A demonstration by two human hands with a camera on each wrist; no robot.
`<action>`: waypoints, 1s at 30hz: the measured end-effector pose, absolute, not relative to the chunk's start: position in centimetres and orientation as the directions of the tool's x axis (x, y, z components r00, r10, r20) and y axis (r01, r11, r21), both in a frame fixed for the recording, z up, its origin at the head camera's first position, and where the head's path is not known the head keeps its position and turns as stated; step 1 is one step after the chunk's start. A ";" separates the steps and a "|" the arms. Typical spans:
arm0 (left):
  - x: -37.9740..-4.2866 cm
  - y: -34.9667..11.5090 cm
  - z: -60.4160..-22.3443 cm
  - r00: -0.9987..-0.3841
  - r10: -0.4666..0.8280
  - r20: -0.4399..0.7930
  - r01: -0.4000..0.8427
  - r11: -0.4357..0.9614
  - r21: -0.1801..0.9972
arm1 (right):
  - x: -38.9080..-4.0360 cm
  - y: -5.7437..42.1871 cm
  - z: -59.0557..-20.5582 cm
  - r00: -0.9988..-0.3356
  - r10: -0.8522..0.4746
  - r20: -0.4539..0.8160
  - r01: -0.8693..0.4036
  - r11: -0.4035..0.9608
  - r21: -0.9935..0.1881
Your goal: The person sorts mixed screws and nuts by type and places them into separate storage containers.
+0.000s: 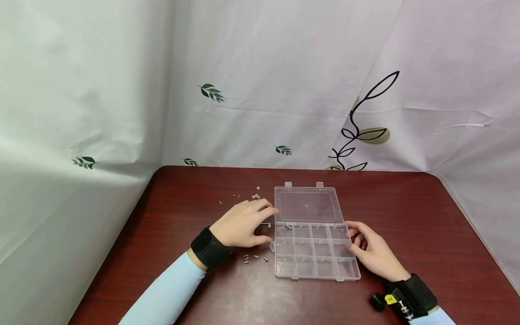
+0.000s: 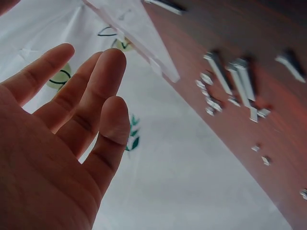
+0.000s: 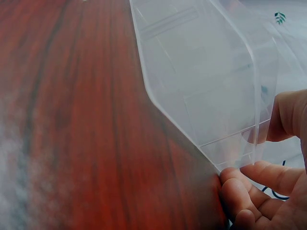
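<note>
A clear plastic compartment box (image 1: 302, 247) lies on the table with its lid (image 1: 308, 205) folded back. Several screws (image 1: 286, 229) are in its far-left compartment. My left hand (image 1: 243, 223) is just left of the box, fingers extended and apart; its palm and fingers (image 2: 113, 120) hold nothing in the left wrist view. On the box's right side, my right hand (image 1: 373, 250) holds the wall, its fingers (image 3: 235, 191) bent at the edge in the right wrist view.
Small nuts (image 1: 256, 196) lie beyond my left hand, and short screws (image 1: 246, 259) are scattered nearer me. Longer bolts (image 2: 218, 72) lie among the small parts in the left wrist view. The dark red table (image 1: 406, 203) ends at a patterned white cloth (image 1: 243, 67).
</note>
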State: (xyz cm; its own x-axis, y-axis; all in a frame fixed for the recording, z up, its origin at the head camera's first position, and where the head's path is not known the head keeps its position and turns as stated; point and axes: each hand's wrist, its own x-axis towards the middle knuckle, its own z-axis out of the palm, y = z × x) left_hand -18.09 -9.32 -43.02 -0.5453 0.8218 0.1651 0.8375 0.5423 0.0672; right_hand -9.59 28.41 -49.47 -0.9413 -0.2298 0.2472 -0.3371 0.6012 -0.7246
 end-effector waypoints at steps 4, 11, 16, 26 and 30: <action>-18.2 -10.2 -43.6 -0.564 0.812 0.153 0.825 0.561 0.064 | -9.6 28.5 -49.5 -0.940 -0.227 0.254 -0.340 0.605 -0.720; -18.6 -10.2 -44.7 -0.568 0.806 0.167 0.821 0.568 0.051 | -9.6 28.5 -49.6 -0.942 -0.223 0.252 -0.337 0.607 -0.720; -19.0 -9.8 -45.4 -0.552 0.813 0.186 0.828 0.561 0.008 | -9.6 28.5 -49.7 -0.942 -0.225 0.248 -0.335 0.610 -0.718; -19.7 -8.8 -45.9 -0.544 0.816 0.196 0.823 0.564 -0.064 | -9.7 28.4 -49.5 -0.936 -0.228 0.268 -0.352 0.604 -0.715; -19.7 -8.5 -45.9 -0.567 0.806 0.169 0.811 0.582 -0.060 | -9.7 28.4 -49.6 -0.938 -0.226 0.263 -0.347 0.602 -0.719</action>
